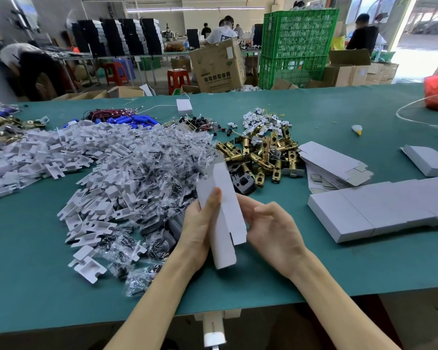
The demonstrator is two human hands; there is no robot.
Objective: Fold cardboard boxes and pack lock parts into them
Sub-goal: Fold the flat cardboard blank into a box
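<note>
The left hand (200, 231) gripped the white box (223, 198) above the table (61, 274), thumb on its face; the right hand (271, 231) met its right flap, hold unclear; the box's long axis pointed away toward the brass latches (261, 152) beyond.

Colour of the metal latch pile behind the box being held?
The latch pile is brassy gold, with some silver plates; the head view shows it clearly.

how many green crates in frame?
2, stacked beyond the table: the upper crate sits on the lower crate. More could be hidden behind them.
</note>
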